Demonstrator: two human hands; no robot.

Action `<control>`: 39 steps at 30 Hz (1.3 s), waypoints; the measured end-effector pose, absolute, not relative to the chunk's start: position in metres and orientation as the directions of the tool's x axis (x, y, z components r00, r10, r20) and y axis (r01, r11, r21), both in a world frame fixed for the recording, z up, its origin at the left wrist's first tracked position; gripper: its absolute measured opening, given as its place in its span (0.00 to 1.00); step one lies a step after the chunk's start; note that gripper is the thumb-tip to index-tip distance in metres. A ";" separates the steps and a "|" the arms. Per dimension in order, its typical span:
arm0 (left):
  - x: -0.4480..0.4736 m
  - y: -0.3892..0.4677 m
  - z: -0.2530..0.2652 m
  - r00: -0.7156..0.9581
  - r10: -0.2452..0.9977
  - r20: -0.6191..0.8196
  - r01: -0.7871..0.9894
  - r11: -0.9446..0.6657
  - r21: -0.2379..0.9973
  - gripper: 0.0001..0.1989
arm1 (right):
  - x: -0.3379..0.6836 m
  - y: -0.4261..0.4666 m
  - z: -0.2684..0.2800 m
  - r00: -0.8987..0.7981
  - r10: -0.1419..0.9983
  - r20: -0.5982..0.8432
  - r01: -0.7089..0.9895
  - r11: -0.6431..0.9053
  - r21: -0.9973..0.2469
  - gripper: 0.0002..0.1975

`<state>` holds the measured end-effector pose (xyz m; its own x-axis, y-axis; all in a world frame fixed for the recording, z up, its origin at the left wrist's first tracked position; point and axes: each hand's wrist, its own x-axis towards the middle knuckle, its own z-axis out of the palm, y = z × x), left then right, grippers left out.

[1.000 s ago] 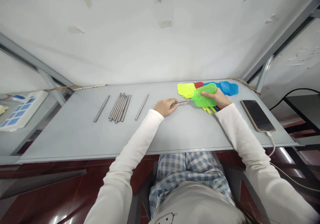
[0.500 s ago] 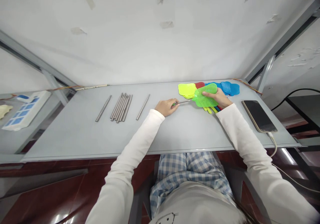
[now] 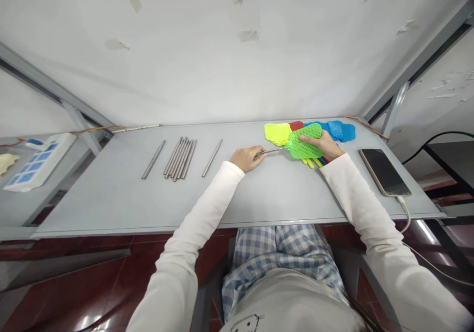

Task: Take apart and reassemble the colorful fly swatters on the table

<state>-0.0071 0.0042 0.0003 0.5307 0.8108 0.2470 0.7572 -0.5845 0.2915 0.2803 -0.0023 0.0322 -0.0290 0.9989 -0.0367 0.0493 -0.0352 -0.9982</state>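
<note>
Between my hands is a green fly swatter [image 3: 304, 143], its perforated head to the right and its thin metal rod pointing left. My right hand [image 3: 326, 146] grips the head, thumb on top. My left hand [image 3: 247, 158] is closed round the other end of the rod, where a bit of green shows at the fingers. Behind and under the green head lie more swatter heads: yellow [image 3: 277, 133], a strip of red [image 3: 296, 126] and blue [image 3: 341, 131]. Yellow handle ends [image 3: 311, 163] poke out below my right hand.
Several metal rods [image 3: 180, 159] lie bunched left of my left hand, with a single rod [image 3: 212, 158] and another rod [image 3: 153, 159] on either side. A phone [image 3: 384, 172] with a white cable rests at the right. A power strip [image 3: 40, 162] sits far left.
</note>
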 end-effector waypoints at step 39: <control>0.023 -0.011 -0.003 -0.044 0.980 -0.191 0.141 0.196 0.970 0.07 | 0.289 0.016 0.015 -0.034 0.999 -0.006 -0.042 -0.008 -0.999 0.16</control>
